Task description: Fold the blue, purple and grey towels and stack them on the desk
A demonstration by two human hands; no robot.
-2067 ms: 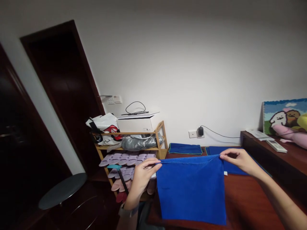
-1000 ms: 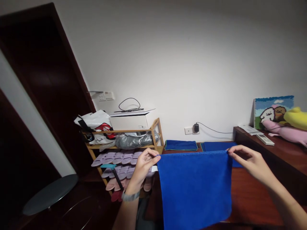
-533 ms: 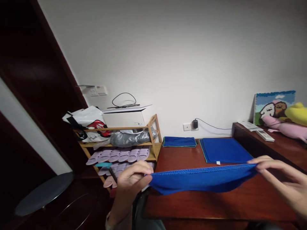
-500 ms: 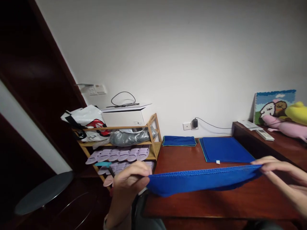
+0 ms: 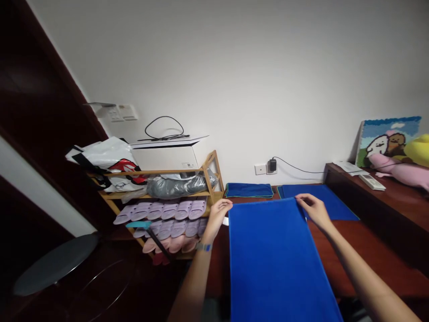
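A blue cloth (image 5: pixel 271 264) hangs stretched between my two hands, its far edge nearly level and its lower end running out of the bottom of the view. My left hand (image 5: pixel 219 214) pinches the far left corner; a band circles that wrist. At the far right corner, my right hand (image 5: pixel 312 209) grips the edge between thumb and fingers. Behind it on the brown table (image 5: pixel 362 250) lie a folded blue cloth with green edging (image 5: pixel 249 190) and a larger flat blue cloth (image 5: pixel 330 201), partly covered by the held one and my right hand. A white tag shows beside my left hand.
A wooden rack (image 5: pixel 214 174) on the left holds slippers (image 5: pixel 164 210), a white box (image 5: pixel 167 156) and bags. A round stool (image 5: pixel 56 264) stands lower left. On the raised ledge at right are a remote (image 5: pixel 371 181), a pink plush toy (image 5: pixel 402 170) and a picture (image 5: pixel 385 138).
Both hands have moved forward, away from me, and closer together. The cloth, seen almost edge-on before, now shows its broad face. The view has shifted slightly.
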